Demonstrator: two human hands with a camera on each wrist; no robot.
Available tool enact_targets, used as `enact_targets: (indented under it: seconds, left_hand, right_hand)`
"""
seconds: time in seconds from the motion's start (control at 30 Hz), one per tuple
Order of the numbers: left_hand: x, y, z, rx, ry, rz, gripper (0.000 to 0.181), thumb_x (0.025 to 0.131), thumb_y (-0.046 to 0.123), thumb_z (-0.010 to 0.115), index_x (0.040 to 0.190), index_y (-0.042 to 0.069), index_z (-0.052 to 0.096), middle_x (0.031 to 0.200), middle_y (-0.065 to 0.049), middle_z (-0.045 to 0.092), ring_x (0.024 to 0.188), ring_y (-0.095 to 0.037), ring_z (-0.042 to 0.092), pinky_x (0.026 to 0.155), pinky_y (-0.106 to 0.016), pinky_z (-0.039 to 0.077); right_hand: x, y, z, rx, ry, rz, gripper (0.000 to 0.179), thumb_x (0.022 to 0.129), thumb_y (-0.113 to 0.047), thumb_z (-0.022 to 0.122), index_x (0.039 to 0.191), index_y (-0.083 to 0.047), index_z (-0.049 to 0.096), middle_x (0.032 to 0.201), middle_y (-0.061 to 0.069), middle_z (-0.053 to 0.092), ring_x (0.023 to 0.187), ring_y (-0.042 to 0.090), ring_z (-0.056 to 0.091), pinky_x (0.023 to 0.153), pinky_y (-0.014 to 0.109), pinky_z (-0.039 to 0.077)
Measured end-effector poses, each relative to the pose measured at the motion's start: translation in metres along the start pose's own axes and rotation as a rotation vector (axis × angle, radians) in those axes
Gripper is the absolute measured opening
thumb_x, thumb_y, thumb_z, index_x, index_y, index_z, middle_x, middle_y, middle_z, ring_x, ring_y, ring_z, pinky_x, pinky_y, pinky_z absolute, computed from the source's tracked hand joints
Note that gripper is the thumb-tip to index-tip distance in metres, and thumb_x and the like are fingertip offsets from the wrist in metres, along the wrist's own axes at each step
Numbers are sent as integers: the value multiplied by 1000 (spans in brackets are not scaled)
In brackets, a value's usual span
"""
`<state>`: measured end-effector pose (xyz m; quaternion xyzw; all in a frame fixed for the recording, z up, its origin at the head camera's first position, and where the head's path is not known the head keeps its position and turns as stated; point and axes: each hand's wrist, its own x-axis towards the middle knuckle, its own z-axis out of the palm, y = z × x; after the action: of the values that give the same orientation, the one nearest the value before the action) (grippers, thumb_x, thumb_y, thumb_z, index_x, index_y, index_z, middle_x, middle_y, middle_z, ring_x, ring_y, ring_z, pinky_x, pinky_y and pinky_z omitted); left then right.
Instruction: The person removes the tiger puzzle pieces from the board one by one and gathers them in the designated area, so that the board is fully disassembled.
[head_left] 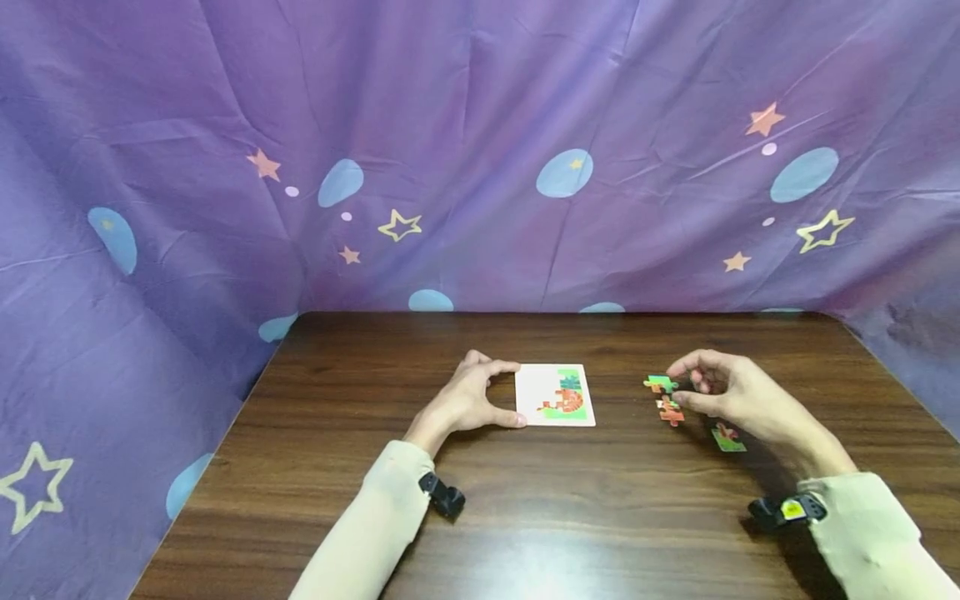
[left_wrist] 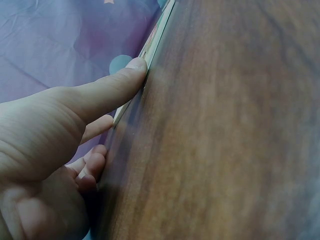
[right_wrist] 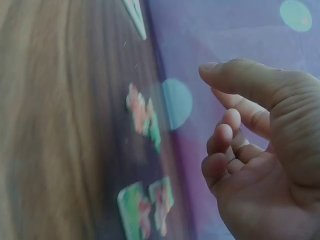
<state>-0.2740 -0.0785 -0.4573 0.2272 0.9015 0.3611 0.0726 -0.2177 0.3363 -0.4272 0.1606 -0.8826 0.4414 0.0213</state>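
A square white puzzle board (head_left: 536, 383) lies on the table, a partly filled picture in orange and green at its right side. My left hand (head_left: 467, 398) holds the board by its left corners, thumb at the near one and index finger at the far one. In the left wrist view the thumb tip (left_wrist: 136, 64) rests at the board's edge. My right hand (head_left: 738, 398) hovers over loose jigsaw pieces, fingers loosely bent around nothing. Beneath its fingertips are a green-and-orange piece (head_left: 660, 384) and a red-orange piece (head_left: 671, 412). Another green-and-red piece (head_left: 728, 438) lies nearer, below the palm.
The dark wooden table (head_left: 570, 492) reaches back to a purple curtain (head_left: 480, 167) printed with stars and blue ovals. More curtain hangs along the left side. Black straps (head_left: 444, 495) with cameras sit at both wrists, over pale sleeves.
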Motion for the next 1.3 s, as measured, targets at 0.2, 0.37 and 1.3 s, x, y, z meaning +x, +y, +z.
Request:
enact_targets:
  seconds: [0.2,0.37,1.3]
  left_hand:
    - [2,-4,2,-2,5,4,90,76,35,105,156,22,66,137,-8,53,122,-24,55,109,-43,54]
    - [-3,3,-2,-2,-9,-26,91,78,32,105,158,18,64,139,-12,52,127,-27,54,115,-46,51]
    - [-4,5,-4,-9,-13,-28,90,79,34,104,158,21,64,141,-11,52,129,-27,54,113,-45,51]
  right_hand:
    - [10,-18,10,29,16,-46,38,97,-3,85,131,-3,68,101,7,65,82,10,65,64,25,55]
    - [27,-32,23,75,-3,-126,43,97,1,84,136,-1,67,108,9,69,90,13,71,76,22,59]
    - [68,-40,115,338,-245,-60,67,92,11,82,151,14,50,112,28,68,95,20,74,83,27,64]
